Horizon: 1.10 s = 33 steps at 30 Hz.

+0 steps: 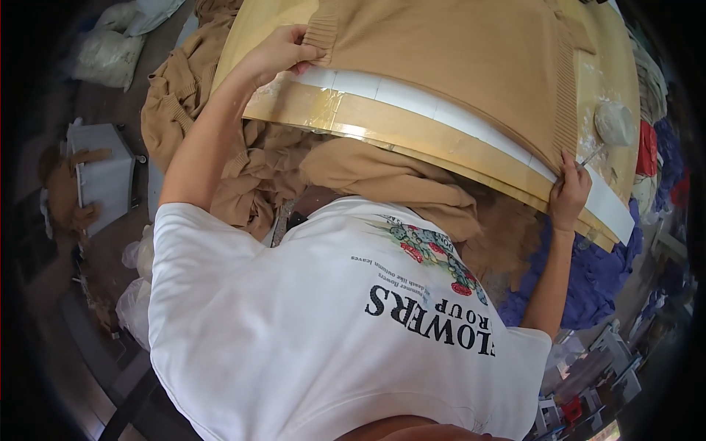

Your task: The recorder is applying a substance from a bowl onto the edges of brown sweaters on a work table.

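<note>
A tan knitted sweater [456,59] lies spread flat on the table, with ribbed bands at its left and right ends. At the left end, my left hand [283,55] pinches the ribbed edge between thumb and fingers. My right hand [570,192] is closed at the near right corner, gripping the tip of the other ribbed band. A thin metal tool [590,156] pokes out beside the right fingers; its kind cannot be made out. Along the near side of the sweater runs a white measuring strip [441,114], fixed to the table. The sweater's far part is out of view.
The table [287,103] has a yellowish top with a taped near edge. A rounded whitish object [615,123] rests on its right side. More tan knitwear [390,176] is heaped below the near edge and at the left. Purple cloth [588,287] lies low at the right.
</note>
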Each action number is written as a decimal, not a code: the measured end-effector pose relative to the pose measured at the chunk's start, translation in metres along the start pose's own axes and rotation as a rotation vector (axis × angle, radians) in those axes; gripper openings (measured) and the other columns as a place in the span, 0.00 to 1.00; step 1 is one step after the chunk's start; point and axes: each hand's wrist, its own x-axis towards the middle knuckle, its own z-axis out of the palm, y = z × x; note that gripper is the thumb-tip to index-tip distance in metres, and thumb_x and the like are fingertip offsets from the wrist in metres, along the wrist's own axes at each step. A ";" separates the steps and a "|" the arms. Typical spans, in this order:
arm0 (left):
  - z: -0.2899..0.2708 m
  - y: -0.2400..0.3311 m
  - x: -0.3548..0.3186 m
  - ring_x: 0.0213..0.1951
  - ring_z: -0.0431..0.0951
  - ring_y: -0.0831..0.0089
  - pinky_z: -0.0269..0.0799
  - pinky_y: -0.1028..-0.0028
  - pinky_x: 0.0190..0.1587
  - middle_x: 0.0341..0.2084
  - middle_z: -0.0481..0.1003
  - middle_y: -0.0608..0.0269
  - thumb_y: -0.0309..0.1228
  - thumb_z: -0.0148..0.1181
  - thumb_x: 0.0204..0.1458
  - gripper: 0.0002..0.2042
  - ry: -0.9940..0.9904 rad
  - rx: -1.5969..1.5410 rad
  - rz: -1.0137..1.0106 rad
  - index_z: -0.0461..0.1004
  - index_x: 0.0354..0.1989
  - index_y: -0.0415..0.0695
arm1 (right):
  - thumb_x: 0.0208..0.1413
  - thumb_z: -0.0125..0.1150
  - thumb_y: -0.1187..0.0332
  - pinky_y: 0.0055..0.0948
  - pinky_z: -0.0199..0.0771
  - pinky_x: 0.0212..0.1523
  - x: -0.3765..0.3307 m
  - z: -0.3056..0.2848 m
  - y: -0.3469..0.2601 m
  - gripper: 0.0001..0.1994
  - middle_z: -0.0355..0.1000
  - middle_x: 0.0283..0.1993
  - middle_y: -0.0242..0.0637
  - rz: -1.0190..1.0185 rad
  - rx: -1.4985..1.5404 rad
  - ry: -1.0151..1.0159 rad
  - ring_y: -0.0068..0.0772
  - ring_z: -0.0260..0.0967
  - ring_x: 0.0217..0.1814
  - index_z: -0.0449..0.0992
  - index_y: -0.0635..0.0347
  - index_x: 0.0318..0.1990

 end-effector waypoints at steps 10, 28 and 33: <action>0.022 -0.013 0.009 0.18 0.67 0.82 0.62 0.80 0.20 0.17 0.69 0.68 0.25 0.59 0.44 0.10 0.037 0.141 0.021 0.69 0.34 0.36 | 0.42 0.55 0.81 0.38 0.65 0.40 -0.002 -0.006 0.007 0.19 0.68 0.29 0.41 -0.038 -0.027 0.128 0.45 0.64 0.35 0.74 0.58 0.45; 0.376 0.085 0.047 0.37 0.71 0.61 0.69 0.67 0.41 0.35 0.73 0.61 0.19 0.57 0.35 0.12 -0.144 0.385 1.301 0.75 0.32 0.40 | 0.48 0.47 0.80 0.28 0.67 0.49 -0.030 -0.063 0.044 0.21 0.71 0.46 0.42 0.425 0.335 0.258 0.38 0.69 0.47 0.65 0.58 0.53; 0.386 0.093 0.057 0.36 0.70 0.64 0.69 0.68 0.41 0.38 0.74 0.66 0.19 0.57 0.35 0.14 -0.177 0.498 1.372 0.75 0.35 0.43 | 0.54 0.48 0.73 0.25 0.70 0.44 -0.012 -0.082 0.043 0.13 0.74 0.39 0.42 0.584 0.861 0.618 0.31 0.72 0.41 0.71 0.61 0.46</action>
